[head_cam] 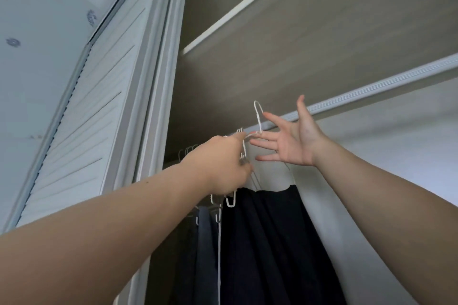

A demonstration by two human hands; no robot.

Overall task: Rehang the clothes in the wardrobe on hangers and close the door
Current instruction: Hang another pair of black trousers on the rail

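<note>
Hangers of thin white wire [258, 120] are gripped by the left hand [220, 166] above black hanging cloth [272, 235]; the right hand [291, 142] is spread open.

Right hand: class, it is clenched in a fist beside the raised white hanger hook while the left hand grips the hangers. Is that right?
Not quite. The head view shows the right hand open, fingers spread, beside the white hanger hook; the left hand does grip the hangers.

A pale bluish ceiling [42, 77] with a few faint marks fills the upper left.
</note>
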